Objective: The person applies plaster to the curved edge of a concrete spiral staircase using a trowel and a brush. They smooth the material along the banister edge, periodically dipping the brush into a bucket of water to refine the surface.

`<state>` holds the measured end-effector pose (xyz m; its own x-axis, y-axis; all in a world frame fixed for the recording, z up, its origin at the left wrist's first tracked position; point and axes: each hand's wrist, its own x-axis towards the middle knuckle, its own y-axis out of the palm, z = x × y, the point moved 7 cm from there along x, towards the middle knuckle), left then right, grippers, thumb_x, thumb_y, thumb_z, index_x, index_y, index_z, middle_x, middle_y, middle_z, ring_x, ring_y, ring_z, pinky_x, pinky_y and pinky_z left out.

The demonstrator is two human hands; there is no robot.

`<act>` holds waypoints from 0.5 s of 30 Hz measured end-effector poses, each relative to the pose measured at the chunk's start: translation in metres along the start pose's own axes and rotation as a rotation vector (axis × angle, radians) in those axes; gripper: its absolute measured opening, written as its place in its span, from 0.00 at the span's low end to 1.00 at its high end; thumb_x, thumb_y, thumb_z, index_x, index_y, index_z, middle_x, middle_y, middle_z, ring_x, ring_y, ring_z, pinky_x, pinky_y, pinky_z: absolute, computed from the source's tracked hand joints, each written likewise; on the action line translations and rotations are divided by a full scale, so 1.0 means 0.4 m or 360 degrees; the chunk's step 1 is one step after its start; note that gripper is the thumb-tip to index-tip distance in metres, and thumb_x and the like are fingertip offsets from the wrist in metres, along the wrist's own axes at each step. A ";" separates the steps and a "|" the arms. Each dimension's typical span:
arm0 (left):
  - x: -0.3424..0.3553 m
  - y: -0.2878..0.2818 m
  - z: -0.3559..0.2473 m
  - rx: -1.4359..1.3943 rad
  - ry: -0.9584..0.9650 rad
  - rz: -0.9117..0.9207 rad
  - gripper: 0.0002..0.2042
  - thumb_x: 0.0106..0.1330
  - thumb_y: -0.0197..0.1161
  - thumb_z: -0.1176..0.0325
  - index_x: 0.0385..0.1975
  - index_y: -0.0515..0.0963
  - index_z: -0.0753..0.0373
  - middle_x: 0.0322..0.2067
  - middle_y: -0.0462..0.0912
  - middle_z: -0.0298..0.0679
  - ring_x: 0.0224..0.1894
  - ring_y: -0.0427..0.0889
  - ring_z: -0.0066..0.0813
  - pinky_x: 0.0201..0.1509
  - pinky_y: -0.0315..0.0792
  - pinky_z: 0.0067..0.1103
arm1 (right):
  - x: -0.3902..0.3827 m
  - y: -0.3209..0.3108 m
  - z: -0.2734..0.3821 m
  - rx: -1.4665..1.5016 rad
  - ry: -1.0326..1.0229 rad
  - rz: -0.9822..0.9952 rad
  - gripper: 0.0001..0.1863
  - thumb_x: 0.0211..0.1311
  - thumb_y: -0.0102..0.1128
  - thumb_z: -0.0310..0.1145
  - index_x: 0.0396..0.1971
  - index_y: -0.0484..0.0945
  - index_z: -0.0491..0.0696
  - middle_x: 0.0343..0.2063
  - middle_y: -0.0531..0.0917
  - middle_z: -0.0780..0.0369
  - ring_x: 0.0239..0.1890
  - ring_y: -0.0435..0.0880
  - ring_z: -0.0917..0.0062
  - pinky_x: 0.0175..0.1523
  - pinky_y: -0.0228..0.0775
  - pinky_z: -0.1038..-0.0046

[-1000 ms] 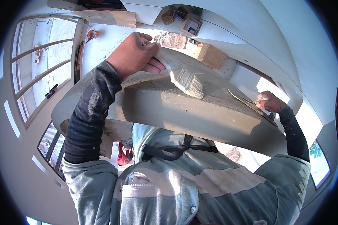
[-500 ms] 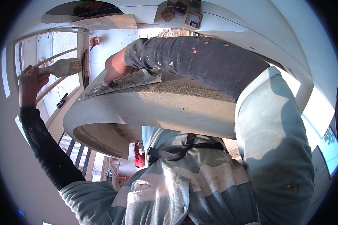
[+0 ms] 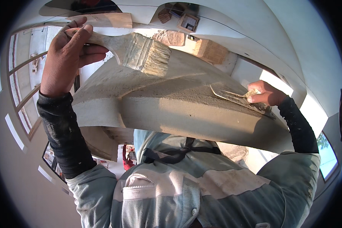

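Closed round its handle, my left hand holds a wide paintbrush up over the left part of a curved plastered ledge. Its pale bristles point right and look caked, clear of the surface. On the right, my right hand grips a plastering trowel by its handle. The trowel's blade lies along the ledge's top close to the front edge, and its far corner looks tilted up; whether the whole blade touches cannot be told. Wet grey plaster with a rough texture covers the top of the ledge.
Beyond the ledge stand a brown box and a small wooden box. A wooden board leans at the far left. Window frames line the left side. My body is close against the ledge's near face.
My right hand has swept the trowel from the ledge's left end to its right side. My left hand has brought the paintbrush inward, nearer and over the ledge.
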<state>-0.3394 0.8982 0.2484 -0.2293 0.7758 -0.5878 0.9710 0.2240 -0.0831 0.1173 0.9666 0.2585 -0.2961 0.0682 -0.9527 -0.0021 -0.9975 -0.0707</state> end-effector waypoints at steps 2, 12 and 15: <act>-0.019 -0.028 -0.025 0.0008 0.0117 -0.0109 0.27 0.70 0.54 0.61 0.60 0.59 0.75 0.41 0.79 0.49 0.38 0.85 0.31 0.42 0.81 0.21 | 0.095 0.026 0.137 -0.0123 -0.0383 0.0128 0.19 0.53 0.62 0.43 0.25 0.71 0.41 0.18 0.68 0.60 0.24 0.65 0.78 0.33 0.59 0.71; -0.060 -0.192 -0.036 0.0223 0.0429 -0.0275 0.17 0.73 0.46 0.71 0.56 0.66 0.76 0.61 0.63 0.53 0.46 0.82 0.39 0.51 0.80 0.26 | 0.546 0.200 0.620 -0.0493 -0.0571 0.0368 0.47 0.55 0.54 0.66 0.62 0.62 0.42 0.59 0.69 0.49 0.57 0.73 0.60 0.56 0.69 0.63; -0.029 -0.186 -0.019 0.0040 0.0302 -0.0267 0.18 0.73 0.47 0.70 0.57 0.64 0.75 0.60 0.64 0.53 0.46 0.82 0.39 0.51 0.80 0.25 | 0.430 0.176 0.572 -0.0410 -0.0562 0.0403 0.45 0.55 0.55 0.65 0.60 0.65 0.41 0.58 0.69 0.49 0.51 0.77 0.61 0.51 0.73 0.66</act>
<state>-0.4094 0.8772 0.2676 -0.3933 0.8264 -0.4029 0.9192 0.3459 -0.1880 -0.1525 0.9039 0.1574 -0.5619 -0.2302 -0.7945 0.3341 -0.9418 0.0366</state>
